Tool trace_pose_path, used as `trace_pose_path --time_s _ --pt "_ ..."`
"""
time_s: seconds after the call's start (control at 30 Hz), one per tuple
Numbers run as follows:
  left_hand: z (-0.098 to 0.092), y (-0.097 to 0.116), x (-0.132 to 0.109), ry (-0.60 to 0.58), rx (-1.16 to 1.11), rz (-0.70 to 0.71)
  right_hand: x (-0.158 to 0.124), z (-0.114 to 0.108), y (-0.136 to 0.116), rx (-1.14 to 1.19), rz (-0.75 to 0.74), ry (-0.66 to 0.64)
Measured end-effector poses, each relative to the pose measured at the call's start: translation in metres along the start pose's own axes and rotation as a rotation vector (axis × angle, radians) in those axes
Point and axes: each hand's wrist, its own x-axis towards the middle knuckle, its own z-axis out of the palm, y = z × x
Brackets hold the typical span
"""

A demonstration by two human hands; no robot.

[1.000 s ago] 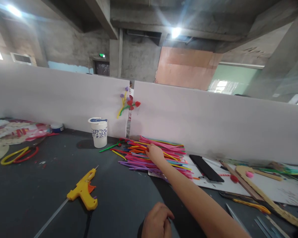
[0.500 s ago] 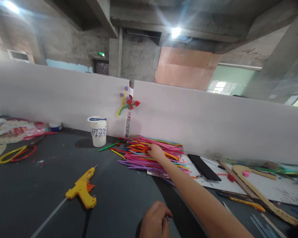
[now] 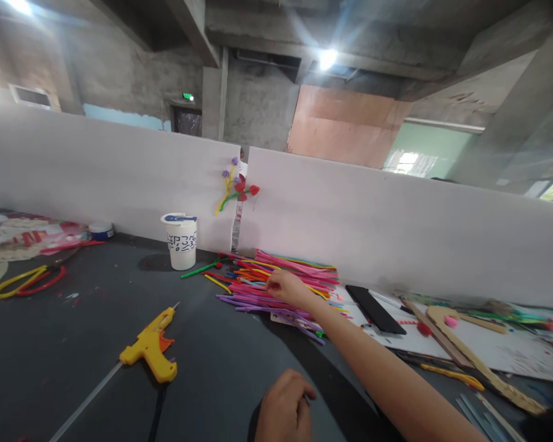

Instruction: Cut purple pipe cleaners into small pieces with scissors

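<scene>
Far left to centre: yellow glue gun [image 3: 150, 355] lies on the dark table [image 3: 74, 344], nozzle pointing up-right, well apart from both hands. White cup [image 3: 181, 240] stands upright by the white partition [image 3: 120, 178].

Pile of pipe cleaners [image 3: 258, 288] lies just right of the cup, at the partition's foot. Long axes run mostly left-right, fanning a little, with purple strands along the near edge.

Left hand [image 3: 283, 411] sits low at the frame's bottom edge, near the body and well short of the pile. Fingers are curled shut in a loose fist; a thin dark bit shows at the fingertips, but what it is can't be made out.

Right hand [image 3: 288, 288] is the nearer one — arm stretched across from lower right, hand resting on top of the pile, fingers pointing left along the strands. Fingertips are hidden from here, so pinching a strand or just touching — can't tell.

Black phone [image 3: 375, 310] lies flat just right of the pile. The clutter farther right is blurred.
</scene>
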Motion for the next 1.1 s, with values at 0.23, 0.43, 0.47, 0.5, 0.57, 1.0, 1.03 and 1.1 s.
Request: trace_pose_path --time_s 0.23,0.43,0.47,0.5,0.57,1.0,1.03,1.1 --pt "-0.003 0.005 0.001 -0.009 0.001 -0.009 -0.024 0.0 -0.019 -0.068 -0.098 -0.032" --pt "-0.005 0.006 0.001 -0.019 -0.004 -0.025 -0.02 0.014 -0.015 -0.083 0.057 -0.014" --pt "-0.005 0.006 0.001 -0.02 -0.004 -0.027 -0.019 0.015 -0.013 -0.078 0.094 -0.007" --pt "-0.005 0.006 0.001 -0.019 -0.002 -0.029 -0.018 0.015 -0.011 -0.073 0.125 0.001" --pt "-0.005 0.007 0.002 -0.019 0.005 -0.032 -0.017 0.013 -0.009 -0.063 0.162 0.015" --pt "-0.007 0.007 0.002 -0.032 0.004 -0.028 -0.025 0.027 -0.029 -0.016 0.276 -0.032" --pt "-0.007 0.008 0.002 -0.038 -0.001 -0.029 -0.024 0.027 -0.028 0.006 0.286 -0.036" --pt "-0.008 0.009 0.002 -0.038 -0.015 -0.035 -0.022 0.023 -0.026 0.061 0.311 -0.034"
